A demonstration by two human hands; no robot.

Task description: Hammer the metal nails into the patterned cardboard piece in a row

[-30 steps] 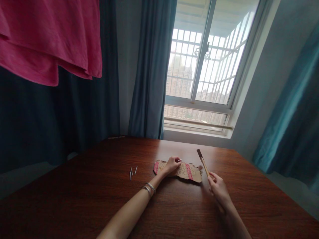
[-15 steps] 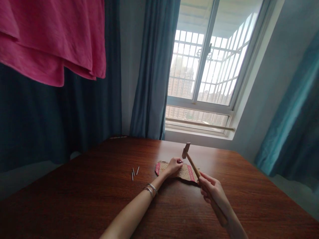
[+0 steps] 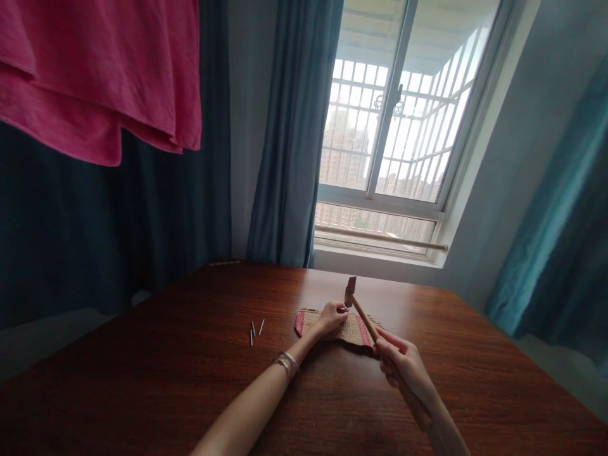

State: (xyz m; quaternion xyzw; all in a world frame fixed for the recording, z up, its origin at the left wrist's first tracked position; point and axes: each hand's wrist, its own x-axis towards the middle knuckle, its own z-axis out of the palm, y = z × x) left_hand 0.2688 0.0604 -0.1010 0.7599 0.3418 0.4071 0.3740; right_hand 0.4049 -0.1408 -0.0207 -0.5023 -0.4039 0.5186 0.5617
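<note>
My right hand (image 3: 403, 364) is wrapped round the wooden handle of a hammer (image 3: 365, 320). The handle slants up and away to the left, and the hammer's head is just above the fingertips of my left hand (image 3: 332, 318). Those fingers are closed in a pinch; whatever they hold is too small and covered to make out. Beneath that hand lies a flat patterned piece, tan with pink bands (image 3: 363, 329), ragged at its edges and apparently cardboard. Several thin silver nails (image 3: 261, 327) lie loose on the table, left of my left hand.
A brown wood-grain table (image 3: 180, 354) spreads under everything. Behind it stand a barred window (image 3: 384, 126) and blue curtains (image 3: 289, 126). A pink cloth (image 3: 109, 82) hangs at the upper left, above the table's height.
The hammer's head has come down and slightly left, nearer to my left fingers. My right hand has shifted a little left with it. My left hand has stayed nearly in place.
</note>
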